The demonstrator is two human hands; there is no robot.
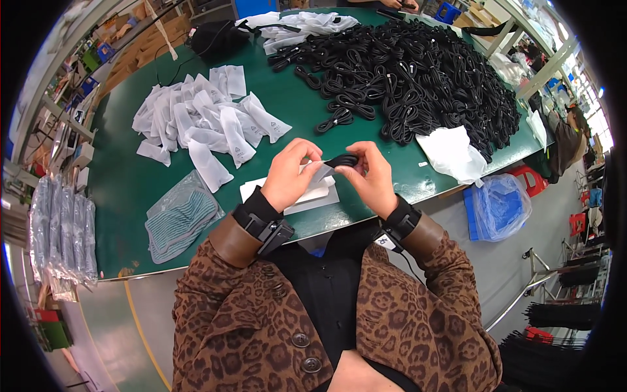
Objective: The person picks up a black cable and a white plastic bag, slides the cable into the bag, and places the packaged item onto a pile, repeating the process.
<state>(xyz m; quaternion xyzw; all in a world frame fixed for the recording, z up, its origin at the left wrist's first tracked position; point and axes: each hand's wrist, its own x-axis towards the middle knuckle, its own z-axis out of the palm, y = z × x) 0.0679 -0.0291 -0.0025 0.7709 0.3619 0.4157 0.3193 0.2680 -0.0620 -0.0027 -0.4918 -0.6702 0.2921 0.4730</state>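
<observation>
My right hand (369,176) pinches a coiled black cable (344,160) between thumb and fingers. Closed on the edge of a small frosted plastic bag (321,173), my left hand (291,172) holds it against the cable's near end. Whether the cable tip is inside the bag's mouth, I cannot tell. Below both hands, a stack of flat white bags (315,204) lies near the table's front edge. A loose pile of filled frosted bags (196,117) is to the left, and a large heap of coiled black cables (418,78) covers the far right.
The green table (124,215) carries a clear bag with striped grey-green cloths (183,222) at front left. A crumpled white plastic bag (450,153) lies by the right edge. Beyond that edge stands a blue bin (480,212) with a clear liner. Another person's hands (408,5) show at the far side.
</observation>
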